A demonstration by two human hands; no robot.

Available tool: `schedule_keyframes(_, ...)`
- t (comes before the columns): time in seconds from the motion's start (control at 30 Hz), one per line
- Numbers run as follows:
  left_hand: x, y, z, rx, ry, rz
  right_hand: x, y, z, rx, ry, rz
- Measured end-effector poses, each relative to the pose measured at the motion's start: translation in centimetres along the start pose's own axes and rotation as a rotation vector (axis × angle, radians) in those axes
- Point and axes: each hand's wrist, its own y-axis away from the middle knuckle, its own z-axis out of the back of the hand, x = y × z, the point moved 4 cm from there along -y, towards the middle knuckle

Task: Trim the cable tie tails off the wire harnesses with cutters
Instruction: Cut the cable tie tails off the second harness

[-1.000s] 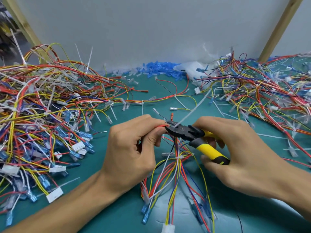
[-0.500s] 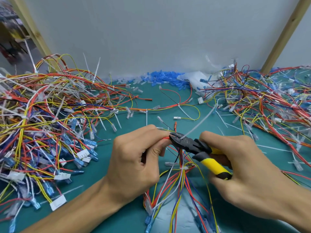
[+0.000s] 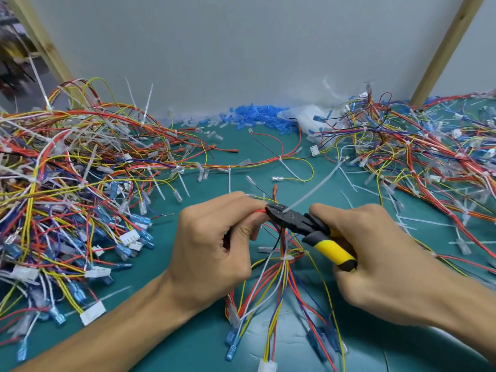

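Cutters [image 3: 303,224], gripped in right hand [image 3: 375,261], blades set at base of white tie tail [image 3: 314,187]; left hand [image 3: 214,245] pinches harness [image 3: 279,285]. Step: mid-trim. Next, likely: squeeze flush, sparing wires.

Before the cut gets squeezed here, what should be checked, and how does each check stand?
1. Left hand grips the harness: ok.
2. Right hand holds the cutters by the handles: ok.
3. Jaws set at the base of the cable tie tail: ok.
4. Wires clear of the jaws: cannot tell, a red wire runs right at the tip.
5. Left fingertips clear of the blades: cannot tell, they sit very close.
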Motion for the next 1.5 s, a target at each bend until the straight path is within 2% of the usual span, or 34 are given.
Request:
schedule_keyframes(0.3,-0.3,-0.1,0.0,-0.005,-0.01,-0.007,-0.4,-0.1,-0.2,-0.046,0.005,0.008)
schedule_keyframes(0.6,0.6,-0.1,-0.4,0.03,-0.033,0.043,-0.9,-0.3,-0.1,-0.082,0.146,0.023)
schedule_keyframes(0.83,0.7,-0.1,-0.4,0.05,-0.008,0.048,-0.8,-0.2,-0.6,-0.04,0.066,-0.047)
schedule_keyframes(1.13,0.2,-0.3,-0.2,0.043,0.027,0.052,-1.0,-0.4,-0.7,-0.077,0.045,-0.007)
schedule_keyframes(1.3,1.0,-0.1,-0.4,0.048,0.085,0.138,-0.9,-0.7,-0.1,-0.112,0.069,0.05)
schedule_keyframes(1.5,1.0,-0.1,-0.2,0.02,0.04,0.086,-0.7,-0.5,-0.1,-0.128,-0.007,0.038)
